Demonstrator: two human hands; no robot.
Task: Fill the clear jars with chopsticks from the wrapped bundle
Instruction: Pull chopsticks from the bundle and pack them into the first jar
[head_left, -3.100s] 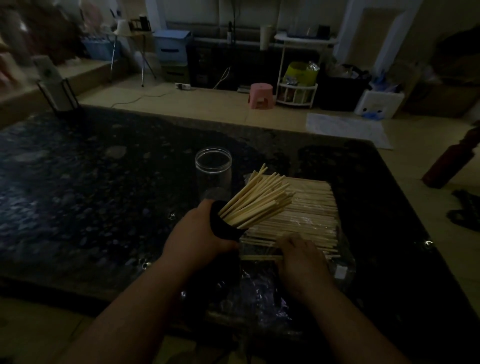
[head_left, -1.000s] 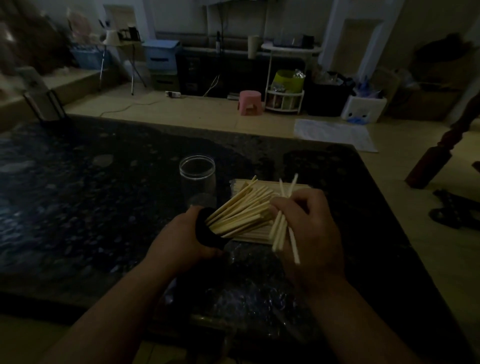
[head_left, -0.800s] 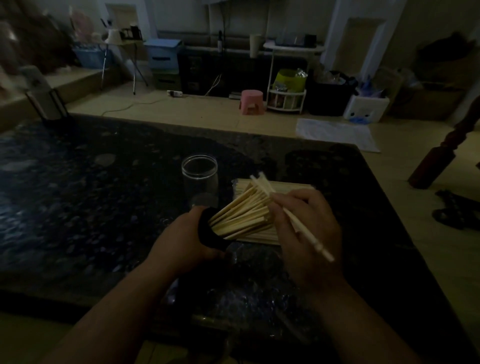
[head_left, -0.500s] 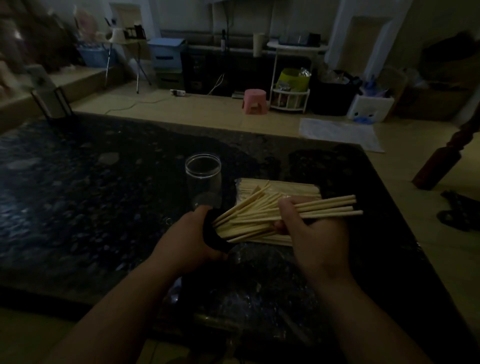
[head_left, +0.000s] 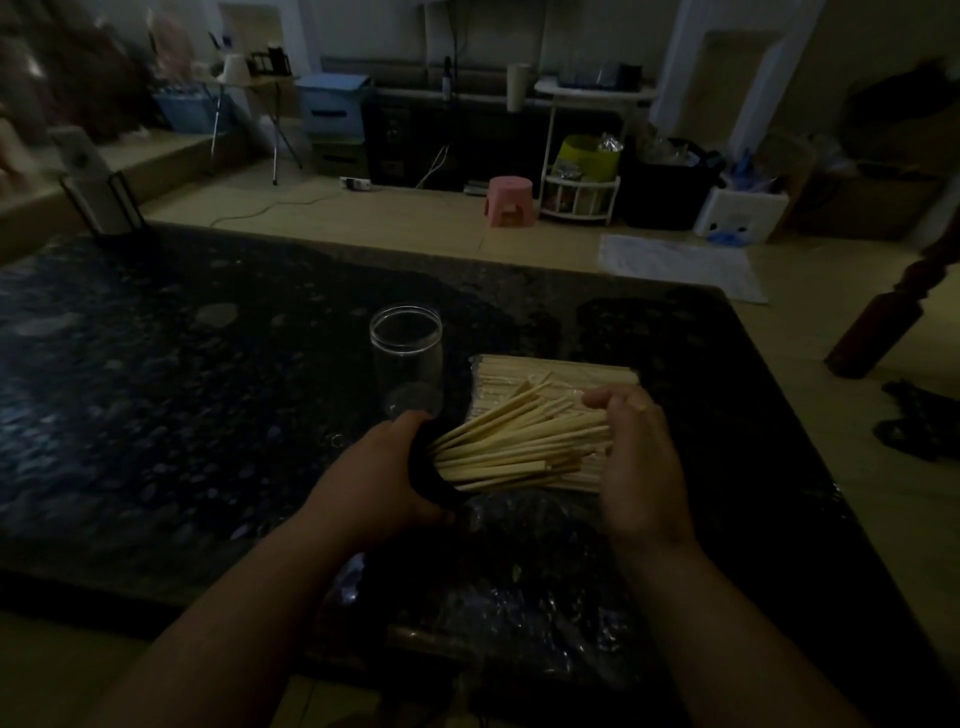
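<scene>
My left hand (head_left: 379, 483) grips a jar (head_left: 434, 480) that looks dark in this light and is tilted to the right. A fan of chopsticks (head_left: 509, 447) sticks out of its mouth. My right hand (head_left: 639, 467) is cupped over their free ends, fingers curled on top. Under them lies the wrapped bundle (head_left: 550, 371) of chopsticks on the dark table (head_left: 156, 389). An empty clear jar (head_left: 406, 358) stands upright just behind my left hand.
Crinkled clear plastic wrap (head_left: 519, 571) lies on the table between my forearms. A stand with a device (head_left: 98, 192) sits at the table's far left corner. The table's right edge runs close to my right arm; beyond it is floor with a pink stool (head_left: 510, 201).
My right hand lifted a few chopsticks off the bundle, turned them level and slid them into the tilted jar. It now covers their ends. The left hand kept the jar in place.
</scene>
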